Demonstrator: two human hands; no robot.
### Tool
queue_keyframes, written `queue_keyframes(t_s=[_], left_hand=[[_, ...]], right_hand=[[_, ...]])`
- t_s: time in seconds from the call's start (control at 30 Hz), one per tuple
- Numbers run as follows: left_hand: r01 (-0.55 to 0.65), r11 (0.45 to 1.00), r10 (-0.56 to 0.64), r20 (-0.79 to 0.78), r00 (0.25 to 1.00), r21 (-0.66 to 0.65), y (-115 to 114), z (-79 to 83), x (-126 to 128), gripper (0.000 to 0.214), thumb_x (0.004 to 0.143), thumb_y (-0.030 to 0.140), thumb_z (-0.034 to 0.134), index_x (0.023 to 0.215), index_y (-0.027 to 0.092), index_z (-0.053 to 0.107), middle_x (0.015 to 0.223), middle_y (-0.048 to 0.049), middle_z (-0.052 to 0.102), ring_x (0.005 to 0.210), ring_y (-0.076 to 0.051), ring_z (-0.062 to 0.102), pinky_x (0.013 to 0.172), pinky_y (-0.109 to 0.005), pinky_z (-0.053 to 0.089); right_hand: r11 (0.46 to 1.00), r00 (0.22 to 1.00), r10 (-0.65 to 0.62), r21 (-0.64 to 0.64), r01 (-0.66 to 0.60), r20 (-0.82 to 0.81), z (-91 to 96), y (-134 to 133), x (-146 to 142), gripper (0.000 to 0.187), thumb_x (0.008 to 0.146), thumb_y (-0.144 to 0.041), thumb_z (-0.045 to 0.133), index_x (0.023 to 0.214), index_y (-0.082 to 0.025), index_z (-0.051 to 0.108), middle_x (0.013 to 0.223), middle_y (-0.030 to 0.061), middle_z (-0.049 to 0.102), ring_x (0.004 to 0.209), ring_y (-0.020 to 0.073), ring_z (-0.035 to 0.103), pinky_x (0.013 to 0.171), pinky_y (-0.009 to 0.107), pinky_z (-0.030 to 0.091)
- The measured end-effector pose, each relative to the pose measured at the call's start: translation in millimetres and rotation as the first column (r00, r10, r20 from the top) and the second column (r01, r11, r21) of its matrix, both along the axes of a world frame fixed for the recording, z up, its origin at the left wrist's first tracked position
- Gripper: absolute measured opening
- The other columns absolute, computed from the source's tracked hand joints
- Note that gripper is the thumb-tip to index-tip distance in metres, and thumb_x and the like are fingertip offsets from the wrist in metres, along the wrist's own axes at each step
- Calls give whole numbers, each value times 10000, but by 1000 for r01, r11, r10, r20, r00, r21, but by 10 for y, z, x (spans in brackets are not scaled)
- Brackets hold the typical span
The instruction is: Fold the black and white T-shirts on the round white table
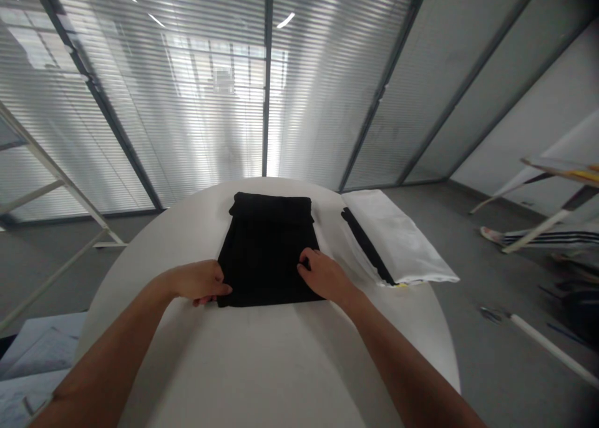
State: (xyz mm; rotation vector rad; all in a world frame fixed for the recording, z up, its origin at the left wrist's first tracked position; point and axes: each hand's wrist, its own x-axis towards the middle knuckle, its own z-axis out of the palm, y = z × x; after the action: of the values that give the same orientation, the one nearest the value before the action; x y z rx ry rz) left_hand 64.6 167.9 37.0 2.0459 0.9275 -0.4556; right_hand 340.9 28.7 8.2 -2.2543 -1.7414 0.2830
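Observation:
A folded black cloth (269, 253) lies flat on a round white table (276, 353), its far end doubled over in a thicker band. Whether it is a garment, I cannot tell. My left hand (201, 280) is closed at its near left corner, with the thumb on top and the fingers curled around the edge. At the right edge, my right hand (321, 273) pinches the cloth between thumb and fingers. Both forearms reach in from the bottom of the view.
To the right on the table lies a white plastic-looking bag (397, 234) with a black strip (367, 247) along its left side. Papers (42, 347) sit at lower left. A white metal frame (60, 172) stands left. A person's striped leg (552, 236) shows at right.

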Motion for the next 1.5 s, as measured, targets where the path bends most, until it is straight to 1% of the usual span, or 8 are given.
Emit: queue_keyframes(t_s=[0.3,0.43,0.5,0.57,0.67,0.77,1.07,1.5], left_hand=[[181,963,-193,-43,980,-201,-57,99,-55,363,793,425,535,523,191,599,431,-22,555,408,-134,478,505,-261,384],[165,950,-192,-80,978,-266,-99,88,9,429,789,507,550,515,181,601,421,-30,540,390,-135,475,486,-265,387],[39,982,-47,-41,998,-185,-85,49,59,529,796,630,501,521,182,558,461,-41,562,415,-150,510,495,-279,411],[-149,988,148,33,988,43,-46,0,108,605,788,740,421,588,185,555,548,-61,610,487,-185,571,521,-297,427],[-313,854,309,80,948,415,34,-74,150,692,767,817,336,745,182,610,733,-113,680,673,-264,648,584,-326,433],[-292,800,327,28,945,524,94,-127,145,691,748,815,365,805,179,631,843,-152,703,786,-312,663,622,-345,433],[-221,889,243,-5,970,401,116,-125,108,497,794,640,465,576,205,563,476,-52,603,571,-222,627,597,-297,407],[-201,942,187,78,979,269,124,-198,87,387,818,525,485,605,203,512,445,-23,574,486,-200,612,537,-289,419]], right_hand=[[976,989,114,-177,-129,-92,222,-182,4,110,865,-305,554,947,-235,576,873,36,681,768,189,625,600,271,356],[944,972,169,-255,-207,-164,292,-245,71,161,845,-369,594,963,-261,605,823,8,684,704,175,623,567,264,352],[972,984,141,-174,-158,-108,290,-220,84,141,870,-366,557,946,-262,616,865,10,693,746,179,632,603,270,373],[999,1000,-5,-35,4,-8,256,-164,86,167,908,-337,486,968,-250,615,957,31,697,830,194,641,659,284,395],[970,969,-241,35,239,56,161,-76,107,246,921,-321,446,1092,-211,585,1038,88,686,921,230,654,732,312,425],[948,947,-310,-55,315,80,75,-36,155,287,913,-352,462,1103,-175,583,1059,140,678,971,272,662,778,345,446],[943,947,-299,-117,312,113,43,-30,170,330,945,-398,413,1121,-159,556,973,164,712,940,305,689,747,369,468],[979,966,-165,-84,184,198,-35,-42,167,259,980,-305,380,1167,-161,486,995,141,706,902,296,696,680,346,459]])
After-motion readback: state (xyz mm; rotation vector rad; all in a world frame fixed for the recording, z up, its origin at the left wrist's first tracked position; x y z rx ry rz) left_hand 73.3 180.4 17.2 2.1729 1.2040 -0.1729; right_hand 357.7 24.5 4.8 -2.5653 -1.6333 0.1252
